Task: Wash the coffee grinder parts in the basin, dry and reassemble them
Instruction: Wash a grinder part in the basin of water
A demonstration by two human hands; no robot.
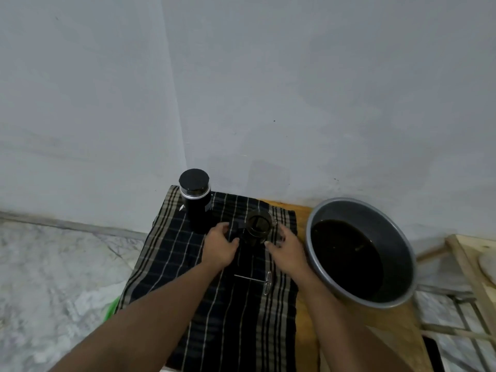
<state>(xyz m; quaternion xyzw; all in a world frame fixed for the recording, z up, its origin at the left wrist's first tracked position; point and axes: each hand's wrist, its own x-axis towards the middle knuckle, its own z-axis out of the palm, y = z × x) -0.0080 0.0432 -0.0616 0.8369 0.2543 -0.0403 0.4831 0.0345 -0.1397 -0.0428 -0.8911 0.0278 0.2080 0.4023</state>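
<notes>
Landmark: the transparent cup part [259,225], standing upright with its mouth up on the plaid cloth [166,264] that covers most of the wooden counter [389,334].

- Grinder body [195,200]: black, capped, upright, behind and to the left of the cup, apart from it.
- Basin [402,237]: to the right of the cup, off the cloth. It holds dark water [346,259].
- Thin metal rod [251,277] with a ring at one end: flat on the cloth, nearer the person than the cup.

Left hand [220,244]: just left of the cup, grip spread in a C, thumb and fingers apart. A dark bit lies between them. Against the dark cloth I cannot tell whether they touch it.

Right hand [287,247]: just right of the cup, grip spread, fingers loosely straight, holding nothing. It lies between the cup and the basin.

Step, as I judge it: washing looks done, since the water is murky and the parts lie out on the cloth. The hands flank the cup, so drying or refitting of this piece is in hand.

Next move calls for:
- Close both hands on the cup wall, lift straight up, and keep clear of the rod in front.
- Wipe the cup with a free fold of cloth.
- Carry it back and left to the grinder body and line it up square before seating.
- The wall may be wet and slick, so a firm two-hand hold seems wise.
</notes>
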